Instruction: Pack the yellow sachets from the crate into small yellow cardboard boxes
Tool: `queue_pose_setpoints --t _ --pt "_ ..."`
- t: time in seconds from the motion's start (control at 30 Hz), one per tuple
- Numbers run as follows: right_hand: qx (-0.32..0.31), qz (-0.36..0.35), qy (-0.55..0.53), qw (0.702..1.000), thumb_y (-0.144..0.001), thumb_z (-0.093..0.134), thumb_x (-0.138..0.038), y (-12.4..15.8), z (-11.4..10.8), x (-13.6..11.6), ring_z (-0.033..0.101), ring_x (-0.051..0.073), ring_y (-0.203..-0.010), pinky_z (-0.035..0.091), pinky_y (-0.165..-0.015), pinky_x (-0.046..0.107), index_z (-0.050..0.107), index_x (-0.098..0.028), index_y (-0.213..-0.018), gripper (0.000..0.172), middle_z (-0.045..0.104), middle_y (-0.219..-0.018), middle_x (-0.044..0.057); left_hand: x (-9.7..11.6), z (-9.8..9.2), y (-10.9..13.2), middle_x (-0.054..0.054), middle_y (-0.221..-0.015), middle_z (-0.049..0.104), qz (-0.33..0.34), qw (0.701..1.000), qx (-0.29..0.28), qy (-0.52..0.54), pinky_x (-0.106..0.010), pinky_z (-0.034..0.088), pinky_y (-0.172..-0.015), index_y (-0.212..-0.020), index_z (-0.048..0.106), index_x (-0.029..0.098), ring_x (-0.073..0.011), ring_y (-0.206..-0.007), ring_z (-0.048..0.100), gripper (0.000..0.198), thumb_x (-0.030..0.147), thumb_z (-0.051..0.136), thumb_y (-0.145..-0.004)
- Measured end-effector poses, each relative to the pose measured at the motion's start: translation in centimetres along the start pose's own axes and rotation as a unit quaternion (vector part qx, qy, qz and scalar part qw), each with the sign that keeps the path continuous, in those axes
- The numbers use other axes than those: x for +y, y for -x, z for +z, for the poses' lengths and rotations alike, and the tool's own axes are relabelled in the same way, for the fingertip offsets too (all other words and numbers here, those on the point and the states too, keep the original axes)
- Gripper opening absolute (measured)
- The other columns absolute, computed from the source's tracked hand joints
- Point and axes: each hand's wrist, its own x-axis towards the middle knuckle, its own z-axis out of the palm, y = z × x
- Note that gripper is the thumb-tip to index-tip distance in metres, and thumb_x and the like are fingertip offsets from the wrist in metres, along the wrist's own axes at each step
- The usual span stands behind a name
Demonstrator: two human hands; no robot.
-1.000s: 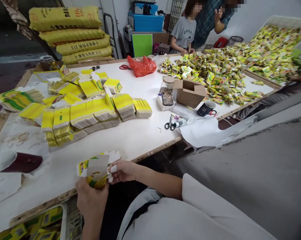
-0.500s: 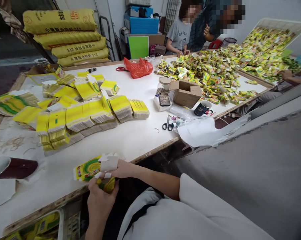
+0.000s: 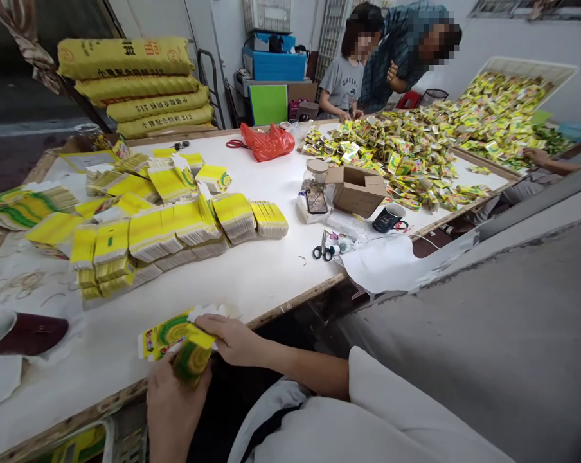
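Observation:
At the table's near edge, my left hand [image 3: 172, 402] and my right hand [image 3: 232, 339] both grip a small yellow-and-green carton [image 3: 190, 355], its flap folded down on top. Right-hand fingers press across the carton's top; left-hand fingers wrap it from below. Just behind it a flat yellow-green carton blank [image 3: 162, 333] lies on the white table [image 3: 261, 276]. Rows of stacked flat yellow blanks [image 3: 175, 225] fill the table's left middle.
Scissors [image 3: 323, 247], a dark mug [image 3: 387, 218], an open cardboard box [image 3: 358, 190], a phone [image 3: 315, 200] and a red bag [image 3: 267, 141] sit mid-table. A heap of finished cartons [image 3: 416, 154] covers the far right, where two people stand. Yellow sacks [image 3: 136, 83] are piled behind. A dark red pouch [image 3: 27, 331] lies at left.
The carton's white flaps, open a second ago, are now folded shut. My right hand has moved over the carton's top, and my left hand has shifted lower beneath it.

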Motion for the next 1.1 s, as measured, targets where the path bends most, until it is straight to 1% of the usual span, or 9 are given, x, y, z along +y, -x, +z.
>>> queue_pose_setpoints --t 0.13,0.23,0.37,0.43,0.6,0.73,0.87,0.97,1.1 --pt "-0.100 -0.050 0.070 0.991 -0.093 0.049 -0.013 -0.2 -1.3 0.4 0.040 0.020 -0.136 0.037 -0.107 0.028 0.045 -0.013 -0.139 0.046 0.037 -0.148 0.016 -1.3 -1.0 1.0 -0.014 -0.110 0.067 0.007 1.000 -0.008 -0.023 -0.045 0.053 -0.085 -0.116 0.056 0.019 -0.0337 -0.099 0.066 0.066 0.066 0.058 -0.070" --pt "-0.161 -0.054 0.113 0.979 -0.094 0.048 -0.012 -0.7 -2.5 0.7 0.050 0.019 -0.126 0.040 -0.102 0.026 0.061 -0.012 -0.121 0.030 0.045 -0.137 0.016 -1.9 -1.2 1.0 -0.011 -0.104 0.071 -0.032 0.999 -0.042 -0.005 -0.041 0.055 -0.080 -0.111 0.058 0.021 -0.0308 -0.090 0.069 0.067 0.068 0.063 -0.064" --pt "-0.223 -0.091 0.115 0.964 -0.091 0.051 -0.008 -1.5 -4.0 1.2 0.051 0.019 -0.124 0.041 -0.100 0.024 0.067 -0.011 -0.111 0.026 0.057 -0.120 0.014 -1.9 -1.3 0.6 -0.009 -0.097 0.073 -0.051 0.994 -0.090 0.031 -0.037 0.058 -0.072 -0.107 0.060 0.021 -0.0291 -0.084 0.071 0.068 0.067 0.068 -0.058" --pt "-0.220 -0.091 0.107 0.965 -0.088 0.058 -0.013 -1.6 -4.1 1.2 0.050 0.020 -0.125 0.042 -0.099 0.025 0.066 -0.011 -0.111 0.024 0.057 -0.120 0.014 -1.7 -1.3 0.4 -0.009 -0.095 0.074 -0.035 0.996 -0.080 0.018 -0.037 0.058 -0.070 -0.105 0.060 0.021 -0.0294 -0.083 0.072 0.065 0.066 0.068 -0.059" --pt "-0.128 -0.042 0.092 0.987 -0.085 0.061 -0.013 -0.9 -2.5 0.9 0.046 0.021 -0.130 0.039 -0.104 0.029 0.061 -0.011 -0.112 0.027 0.052 -0.128 0.016 -1.8 -1.3 0.2 -0.009 -0.101 0.074 0.012 0.999 -0.037 -0.021 -0.037 0.058 -0.068 -0.110 0.059 0.023 -0.0287 -0.081 0.072 0.063 0.066 0.063 -0.065" --pt "-0.165 -0.047 0.074 0.982 -0.085 0.057 -0.007 -1.0 -2.5 1.2 0.047 0.020 -0.128 0.039 -0.103 0.028 0.061 -0.014 -0.105 0.021 0.055 -0.122 0.013 -2.3 -1.5 0.3 -0.007 -0.098 0.075 -0.014 0.998 -0.061 0.000 -0.033 0.057 -0.065 -0.108 0.058 0.024 -0.0272 -0.082 0.073 0.064 0.066 0.065 -0.060" --pt "-0.168 -0.004 0.047 0.985 -0.081 0.062 -0.011 -1.4 -2.9 1.4 0.059 0.019 -0.100 0.047 -0.086 0.027 0.053 -0.015 -0.113 0.034 0.060 -0.102 0.007 -1.8 -1.7 0.4 -0.007 -0.098 0.075 -0.029 0.998 -0.057 -0.005 -0.032 0.057 -0.066 -0.109 0.058 0.024 -0.0263 -0.081 0.073 0.062 0.063 0.065 -0.061" --pt "-0.132 0.050 0.032 0.989 -0.079 0.064 -0.016 -1.4 -2.3 1.4 0.056 0.016 -0.074 0.047 -0.068 0.025 0.044 -0.015 -0.125 0.050 0.058 -0.090 0.002 -1.3 -1.8 0.4 -0.006 -0.094 0.076 -0.054 0.998 -0.039 -0.007 -0.034 0.057 -0.063 -0.106 0.060 0.025 -0.0278 -0.077 0.073 0.062 0.062 0.067 -0.057" --pt "-0.102 0.050 0.009 0.993 -0.078 0.064 -0.018 -1.1 -1.4 1.5 0.053 0.014 -0.072 0.047 -0.066 0.024 0.045 -0.018 -0.125 0.050 0.057 -0.098 0.003 -1.1 -1.9 0.3 -0.004 -0.087 0.076 -0.096 0.994 -0.049 0.036 -0.033 0.057 -0.057 -0.100 0.062 0.026 -0.0291 -0.074 0.073 0.062 0.063 0.071 -0.051"
